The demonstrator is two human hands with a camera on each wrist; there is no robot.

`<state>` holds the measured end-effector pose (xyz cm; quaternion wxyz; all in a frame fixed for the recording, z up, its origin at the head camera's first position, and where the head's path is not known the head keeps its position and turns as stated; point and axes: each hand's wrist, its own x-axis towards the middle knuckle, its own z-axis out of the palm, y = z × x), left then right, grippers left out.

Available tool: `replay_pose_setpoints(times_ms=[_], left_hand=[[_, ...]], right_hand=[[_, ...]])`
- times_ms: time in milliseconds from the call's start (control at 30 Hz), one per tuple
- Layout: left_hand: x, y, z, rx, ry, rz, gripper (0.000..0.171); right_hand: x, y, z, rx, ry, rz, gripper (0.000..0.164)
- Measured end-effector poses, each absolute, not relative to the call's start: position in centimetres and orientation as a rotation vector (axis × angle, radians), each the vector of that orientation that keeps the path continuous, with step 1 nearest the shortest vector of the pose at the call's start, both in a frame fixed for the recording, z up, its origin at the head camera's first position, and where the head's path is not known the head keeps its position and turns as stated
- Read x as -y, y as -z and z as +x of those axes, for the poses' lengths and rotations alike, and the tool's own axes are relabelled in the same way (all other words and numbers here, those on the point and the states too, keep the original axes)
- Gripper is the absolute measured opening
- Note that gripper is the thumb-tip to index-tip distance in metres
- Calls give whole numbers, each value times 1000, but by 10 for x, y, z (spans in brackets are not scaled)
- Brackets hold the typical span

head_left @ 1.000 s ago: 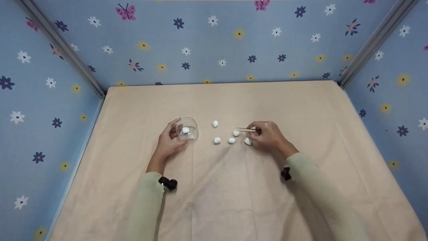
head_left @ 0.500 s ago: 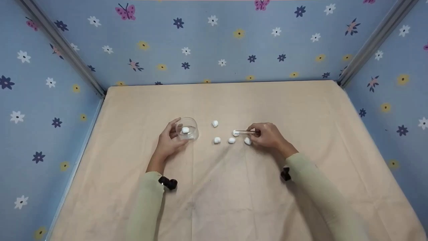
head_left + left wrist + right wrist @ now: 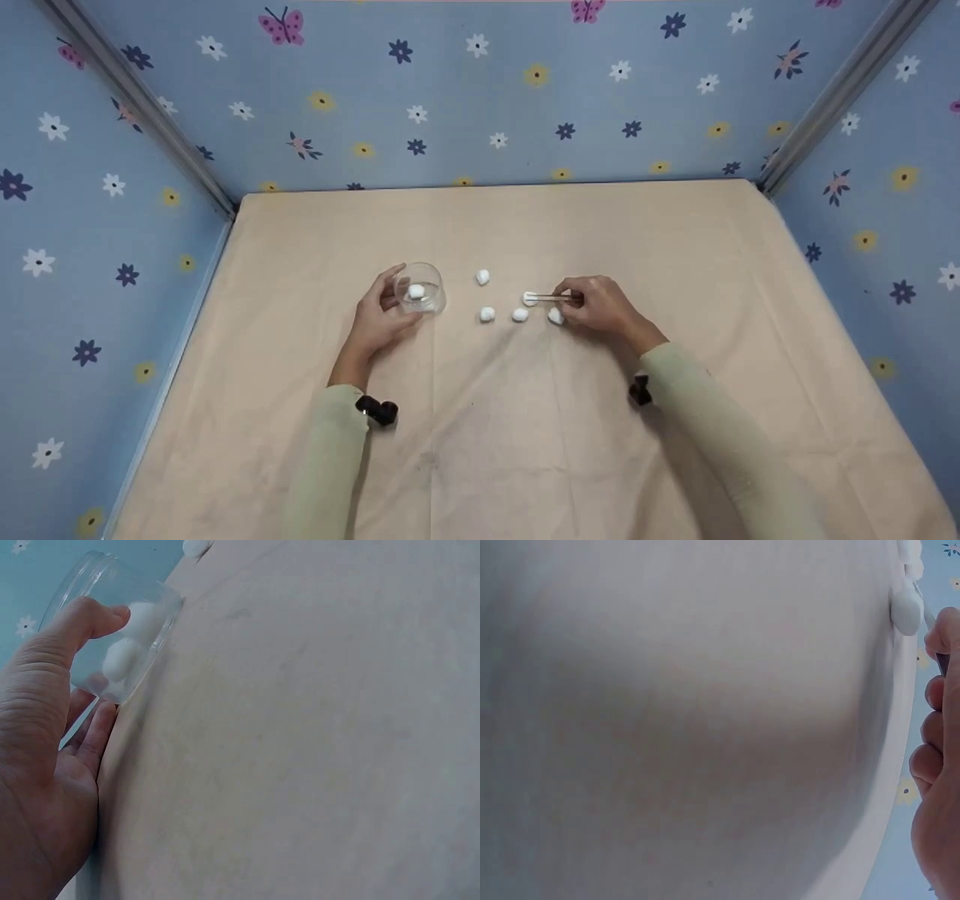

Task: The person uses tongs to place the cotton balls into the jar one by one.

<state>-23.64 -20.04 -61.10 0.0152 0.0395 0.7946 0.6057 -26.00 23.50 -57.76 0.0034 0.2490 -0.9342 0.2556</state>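
My left hand (image 3: 377,321) grips a clear plastic jar (image 3: 440,292) standing on the cloth. White cotton balls (image 3: 120,658) lie inside the jar, seen through its wall in the left wrist view. With thumb and fingers, my right hand (image 3: 602,304) pinches a pair of tweezers (image 3: 551,298). The tweezer tips are drawn together over a cotton ball (image 3: 528,299) on the table. Just below the right fingertips sits another cotton ball (image 3: 555,316), which shows large in the right wrist view.
Between the hands lie more cotton balls: one farther back (image 3: 482,277), one nearer the jar (image 3: 487,315) and one beside the tweezer tips (image 3: 520,316). A beige cloth (image 3: 480,435) with creases covers the table. Flower-patterned blue walls (image 3: 450,90) enclose its back and sides.
The tweezers have come down slightly onto the cotton ball, and their spread tips have closed together at it. The left hand and jar have stayed put.
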Motion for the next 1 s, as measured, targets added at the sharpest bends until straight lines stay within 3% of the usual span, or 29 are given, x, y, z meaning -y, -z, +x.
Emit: replay_pose_setpoints(times_ms=[1000], left_hand=[[200,611,-238,-2518,-1820,97,95]], right_hand=[[-243,576,-260,2826,-879,854,13]])
